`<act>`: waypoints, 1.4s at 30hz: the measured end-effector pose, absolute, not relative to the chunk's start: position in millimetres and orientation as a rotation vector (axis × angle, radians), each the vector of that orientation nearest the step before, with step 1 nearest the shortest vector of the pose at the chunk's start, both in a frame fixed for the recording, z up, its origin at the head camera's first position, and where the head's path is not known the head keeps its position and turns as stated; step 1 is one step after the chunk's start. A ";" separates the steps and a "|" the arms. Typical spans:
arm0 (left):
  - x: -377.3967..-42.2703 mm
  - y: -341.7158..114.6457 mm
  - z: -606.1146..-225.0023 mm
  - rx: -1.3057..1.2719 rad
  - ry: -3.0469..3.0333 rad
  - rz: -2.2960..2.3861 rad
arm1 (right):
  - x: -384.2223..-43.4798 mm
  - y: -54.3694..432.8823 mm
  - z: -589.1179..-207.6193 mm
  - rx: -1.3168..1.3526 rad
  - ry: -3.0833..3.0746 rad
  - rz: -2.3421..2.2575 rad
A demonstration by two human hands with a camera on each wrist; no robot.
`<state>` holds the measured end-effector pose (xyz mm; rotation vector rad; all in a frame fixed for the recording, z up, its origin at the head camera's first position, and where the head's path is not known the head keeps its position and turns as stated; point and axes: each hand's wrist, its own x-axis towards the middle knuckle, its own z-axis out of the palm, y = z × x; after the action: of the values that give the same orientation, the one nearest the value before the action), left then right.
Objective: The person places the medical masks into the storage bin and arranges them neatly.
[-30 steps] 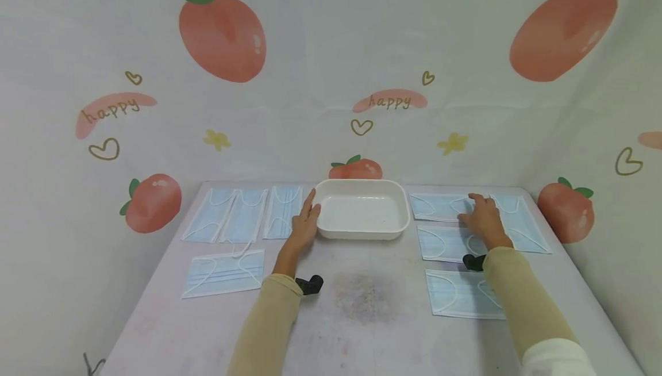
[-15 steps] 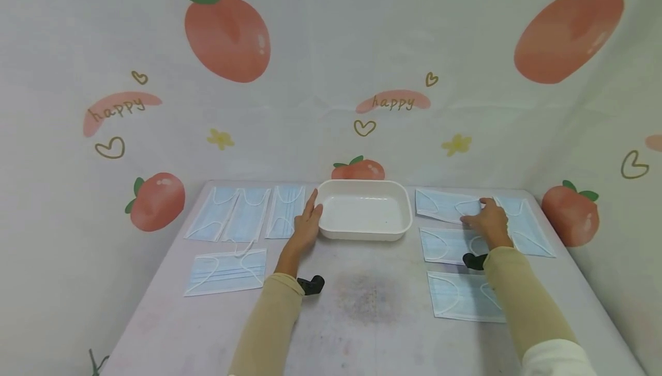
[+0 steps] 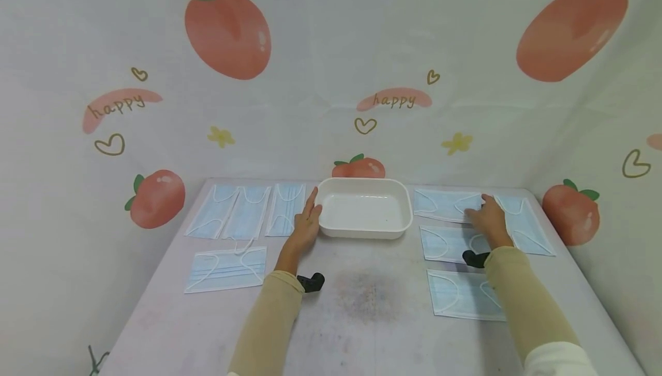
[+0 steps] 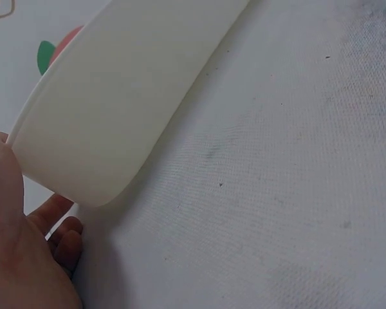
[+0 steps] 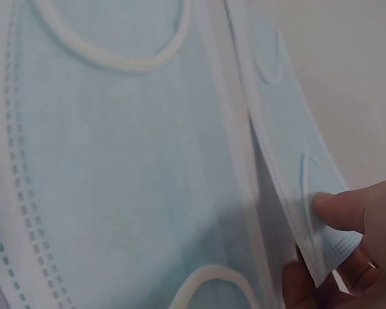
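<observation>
A white rectangular tray (image 3: 362, 233) stands at the back middle of the table. My left hand (image 3: 305, 225) rests against its left end, fingers fairly straight; in the left wrist view the thumb is at the rim and the other fingers are low beside the wall. My right hand (image 3: 489, 222) pinches the right end of a light blue face mask (image 3: 443, 205), the back one of the right group. The right wrist view has the thumb (image 5: 341, 209) on top of that mask and fingers underneath, its corner lifted. Another mask (image 5: 128, 148) lies flat nearer the camera.
Under the right forearm are two masks, a middle one (image 3: 445, 244) and a front one (image 3: 460, 294). One more mask (image 3: 526, 229) lies at the far right. Several masks lie left of the tray, including a crosswise one (image 3: 224, 272). A printed cloth (image 3: 310, 48) hangs behind.
The fingers of my right hand have closed from a spread pose into a pinch on the back mask's right end. My left hand has stayed at the tray. The head view has shifted slightly.
</observation>
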<state>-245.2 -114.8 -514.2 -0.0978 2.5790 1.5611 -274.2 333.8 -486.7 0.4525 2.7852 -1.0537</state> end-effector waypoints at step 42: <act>-245.7 -116.2 -513.9 -0.073 2.547 1.591 | -254.9 333.9 -434.9 0.379 2.572 -1.808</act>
<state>-245.7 -116.2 -513.9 -0.0732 2.5474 1.5906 -254.9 333.9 -434.9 0.3791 2.5716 -1.8079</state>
